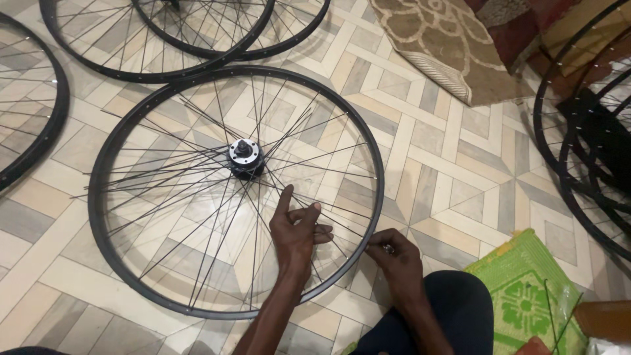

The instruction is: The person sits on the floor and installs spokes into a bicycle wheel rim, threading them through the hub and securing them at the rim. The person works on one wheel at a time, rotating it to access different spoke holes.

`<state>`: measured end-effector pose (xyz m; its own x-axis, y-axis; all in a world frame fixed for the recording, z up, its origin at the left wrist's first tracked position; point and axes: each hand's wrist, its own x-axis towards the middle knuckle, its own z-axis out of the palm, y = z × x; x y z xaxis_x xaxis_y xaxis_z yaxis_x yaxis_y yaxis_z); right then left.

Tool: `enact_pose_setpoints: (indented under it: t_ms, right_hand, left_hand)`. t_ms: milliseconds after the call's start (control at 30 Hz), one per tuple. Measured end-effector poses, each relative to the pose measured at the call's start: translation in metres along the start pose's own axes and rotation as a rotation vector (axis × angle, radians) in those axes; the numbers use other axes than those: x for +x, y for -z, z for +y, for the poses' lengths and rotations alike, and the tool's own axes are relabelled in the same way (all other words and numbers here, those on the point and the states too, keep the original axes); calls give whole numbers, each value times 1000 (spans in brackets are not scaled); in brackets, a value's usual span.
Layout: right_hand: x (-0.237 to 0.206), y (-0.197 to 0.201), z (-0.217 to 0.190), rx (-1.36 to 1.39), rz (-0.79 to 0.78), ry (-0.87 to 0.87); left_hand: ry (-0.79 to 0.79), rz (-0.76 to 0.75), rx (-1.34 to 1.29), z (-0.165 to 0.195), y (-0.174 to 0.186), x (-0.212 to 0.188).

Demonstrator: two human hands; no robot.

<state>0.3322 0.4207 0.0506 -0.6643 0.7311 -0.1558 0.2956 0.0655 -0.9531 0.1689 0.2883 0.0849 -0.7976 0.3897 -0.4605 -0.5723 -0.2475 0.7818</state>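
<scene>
- One large black bicycle wheel (131, 276) lies flat on the tiled floor (453, 171), its silver hub (246, 156) at the centre and some spokes loose.
- More black rims (158, 72) lie past it and at the right edge.
- A green mat (526, 289) lies near the person's knee.
- The left hand (296, 230) rests inside the wheel, fingers loosely spread over the spokes (197, 190).
- The right hand (394, 253) pinches a small metal piece at the rim; its grip is closed.

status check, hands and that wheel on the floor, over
Left hand inside the wheel, fingers on spokes. Right hand pinching a small part at the rim. More wheels around; none overlaps this one.
</scene>
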Motion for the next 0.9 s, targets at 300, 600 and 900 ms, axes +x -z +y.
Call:
enact_pose_setpoints:
  t_ms: [300,600,900]
  right_hand:
    - [1,4,-2,29,-31,-95]
    - [5,2,0,-31,-16,-15]
    - [10,4,10,1,-99,-17]
  left_hand:
    - [-25,-16,13,4,0,-5]
    - [-17,1,27,5,-2,-4]
    - [-562,63,573,-9,1,-7]
